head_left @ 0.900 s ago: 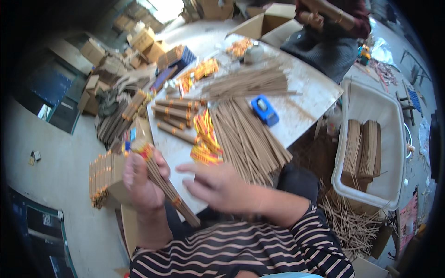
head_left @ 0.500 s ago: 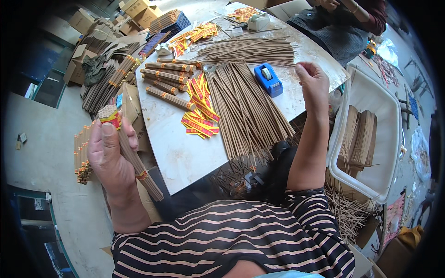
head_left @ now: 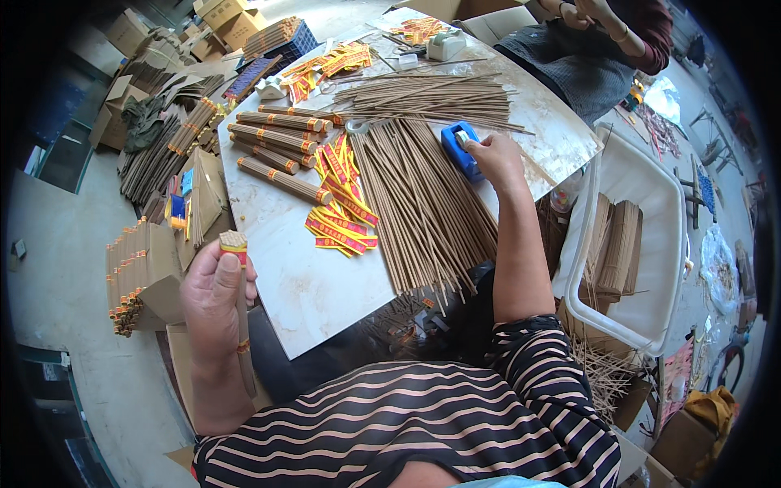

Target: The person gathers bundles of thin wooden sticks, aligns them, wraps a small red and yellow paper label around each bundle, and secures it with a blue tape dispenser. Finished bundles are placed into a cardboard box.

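My left hand is closed around a bundle of incense sticks, held upright past the table's left edge. A red and yellow paper band wraps the bundle near its top, and a narrow band sits lower down. Over the blue tape dispenser, the fingers of my right hand are pinched together, hiding its near end. What lies between those fingertips is hidden. Beside the dispenser spreads a pile of loose incense sticks. Left of that pile lie red and yellow paper labels and several banded incense bundles.
More loose sticks lie across the far part of the white table. A white tub with stick bundles stands at the right. Cardboard boxes holding banded bundles are on the left. Another person sits at the far right.
My right hand has moved left and down from the air onto the tape dispenser. My left hand has shifted right and lower with the bundle, which now stands more upright.
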Demonstrator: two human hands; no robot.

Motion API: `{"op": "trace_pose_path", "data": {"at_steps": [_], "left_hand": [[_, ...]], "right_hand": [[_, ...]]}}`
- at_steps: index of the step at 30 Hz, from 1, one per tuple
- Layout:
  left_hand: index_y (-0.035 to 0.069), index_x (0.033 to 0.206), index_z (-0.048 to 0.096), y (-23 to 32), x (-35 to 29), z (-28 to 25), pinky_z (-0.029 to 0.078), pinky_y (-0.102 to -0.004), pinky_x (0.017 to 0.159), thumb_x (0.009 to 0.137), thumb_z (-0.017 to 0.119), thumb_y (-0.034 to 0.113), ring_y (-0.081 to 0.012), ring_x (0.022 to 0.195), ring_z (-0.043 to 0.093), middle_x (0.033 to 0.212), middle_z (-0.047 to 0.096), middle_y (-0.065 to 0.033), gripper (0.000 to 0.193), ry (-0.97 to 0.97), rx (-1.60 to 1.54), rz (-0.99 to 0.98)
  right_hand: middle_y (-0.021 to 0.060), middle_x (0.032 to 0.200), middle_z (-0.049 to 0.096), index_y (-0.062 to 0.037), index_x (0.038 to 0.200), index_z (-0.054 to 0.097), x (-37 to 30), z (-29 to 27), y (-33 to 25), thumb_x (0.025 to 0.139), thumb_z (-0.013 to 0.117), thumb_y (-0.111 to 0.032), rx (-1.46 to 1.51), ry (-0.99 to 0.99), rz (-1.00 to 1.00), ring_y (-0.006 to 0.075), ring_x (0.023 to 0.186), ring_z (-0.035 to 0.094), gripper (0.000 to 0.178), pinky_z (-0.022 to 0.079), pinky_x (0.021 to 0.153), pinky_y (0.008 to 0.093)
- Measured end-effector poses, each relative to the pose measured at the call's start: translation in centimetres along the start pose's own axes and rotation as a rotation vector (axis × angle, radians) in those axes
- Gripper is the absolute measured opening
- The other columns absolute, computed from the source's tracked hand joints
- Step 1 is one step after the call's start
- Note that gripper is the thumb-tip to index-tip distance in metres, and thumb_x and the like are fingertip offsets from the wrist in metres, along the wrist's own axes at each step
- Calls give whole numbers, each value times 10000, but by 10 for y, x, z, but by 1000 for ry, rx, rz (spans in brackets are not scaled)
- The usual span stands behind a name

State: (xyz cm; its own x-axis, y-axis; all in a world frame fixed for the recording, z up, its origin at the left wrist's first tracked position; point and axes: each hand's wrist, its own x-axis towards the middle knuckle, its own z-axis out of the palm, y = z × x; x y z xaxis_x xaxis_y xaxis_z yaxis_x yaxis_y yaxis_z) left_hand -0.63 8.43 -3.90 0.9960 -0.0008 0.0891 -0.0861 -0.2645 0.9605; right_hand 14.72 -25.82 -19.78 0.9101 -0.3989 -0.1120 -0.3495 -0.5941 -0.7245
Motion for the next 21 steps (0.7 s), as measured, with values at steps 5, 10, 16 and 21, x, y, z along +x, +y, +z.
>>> {"op": "trace_pose_path", "data": {"at_steps": [5,10,16,21], "left_hand": [[-10,1043,541,-16,-4,-4,385,-175,516,913,521,273,-48,568,468,723,542,-15,312,16,-1,-69],[-14,1023,536,-23,-3,-9,386,-179,494,921,498,256,-47,550,469,712,539,-14,292,15,11,-95],[-4,993,529,-40,-5,-18,384,-179,490,922,501,292,-51,551,467,702,531,-15,306,-6,-73,-101],[3,968,526,-42,-5,-15,381,-177,486,910,520,326,-54,545,463,693,528,-16,328,-13,-123,-96]], "right_hand": [[207,711,636,27,718,666,9,1,6,693,628,-339,-44,-23,26,327,738,637,369,486,685,400],[132,550,585,34,661,640,20,19,22,652,679,-246,77,69,-58,197,514,575,283,453,521,332],[93,553,555,28,692,600,7,7,14,676,623,-149,426,-18,44,183,496,540,180,423,490,330],[37,596,525,-16,718,597,9,10,28,699,652,-149,649,-69,97,132,527,478,146,381,494,296]]}}
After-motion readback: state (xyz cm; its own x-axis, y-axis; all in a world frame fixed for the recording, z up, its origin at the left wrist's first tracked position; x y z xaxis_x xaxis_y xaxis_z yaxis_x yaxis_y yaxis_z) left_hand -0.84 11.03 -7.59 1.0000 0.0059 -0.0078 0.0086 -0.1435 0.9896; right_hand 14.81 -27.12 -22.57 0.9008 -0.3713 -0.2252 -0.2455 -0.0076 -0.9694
